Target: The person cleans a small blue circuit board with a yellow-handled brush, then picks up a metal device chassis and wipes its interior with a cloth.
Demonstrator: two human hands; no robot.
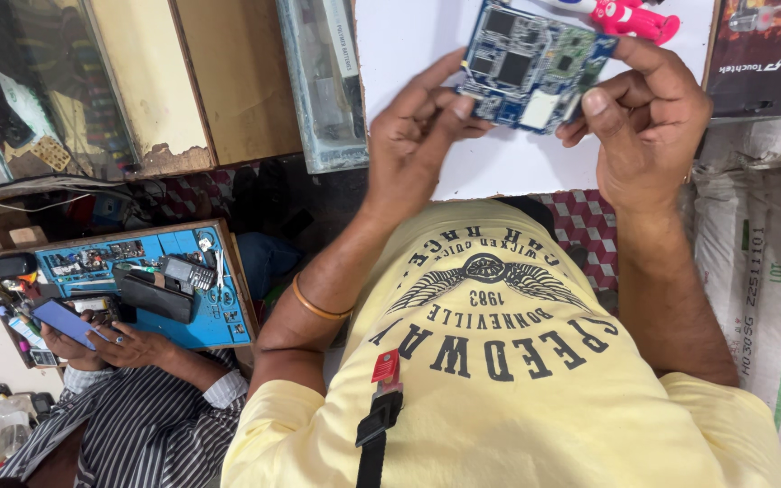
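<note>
- Top right corner: dark flat package point(766, 54), glossy, w/ pale lettering, propped behind your right hand.
- Right edge: white woven sack point(761, 298) w/ a green stripe and dark printed characters, standing beside your right arm.
- Top centre: clear plastic box point(323, 81) w/ a pale label strip, lying at an angle, just left of the white sheet point(409, 36).
- White sheet lies under both hands; pink toy-like thing point(630, 18) on its top edge, just above the board.
- Far left: glass-fronted case point(11, 90), contents blurred; can't tell what's in it.
- Lower left: blue work tray point(228, 316) in a wood frame, crowded w/ small tools and parts, a black wallet-like pouch point(155, 296) on it.
- Another person in a striped shirt point(137, 434) sits at that tray; their hands hold a phone point(63, 323) w/ a bluish screen. Well apart from you.
- Red-white checked cloth point(585, 230) shows below the sheet's edge.
- Blue circuit board point(531, 63), rectangular, chips and a pale square patch facing you, tilted, held up over the white sheet.
- Your left hand point(422, 136): closed on the board's lower left corner, thumb on the face, fingers behind.
- Your right hand point(648, 122): pinching the board's right edge, thumb tip at the lower right corner, fingers curled round the back.
- Nothing betw. you and the board.
</note>
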